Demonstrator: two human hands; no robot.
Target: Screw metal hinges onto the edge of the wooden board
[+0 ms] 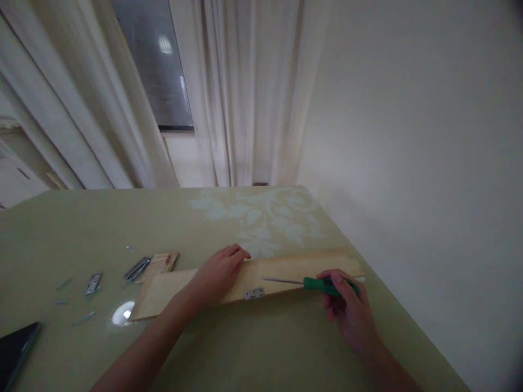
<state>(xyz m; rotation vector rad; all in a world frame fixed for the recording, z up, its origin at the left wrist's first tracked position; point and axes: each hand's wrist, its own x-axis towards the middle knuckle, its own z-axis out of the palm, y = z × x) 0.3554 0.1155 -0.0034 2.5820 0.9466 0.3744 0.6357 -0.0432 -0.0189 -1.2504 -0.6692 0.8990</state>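
A long pale wooden board [298,267] lies across the table. My left hand [220,270] presses on it left of the middle, thumb side toward the far edge, holding it down; part of the fingers is hidden. My right hand [347,305] is closed around the green handle of a screwdriver [322,285]. The screwdriver's thin shaft points left over the board, its tip near a small metal hinge [254,293]. That hinge sits at the board's near edge, just right of my left hand. Whether the tip touches anything, I cannot tell.
Left of the board are a smaller wooden piece [161,264], stacked metal hinges [138,268], another hinge [93,284] and several scattered screws [83,318]. A dark flat object [16,348] lies at the lower left. The green table [261,348] meets a white wall [429,163] on the right.
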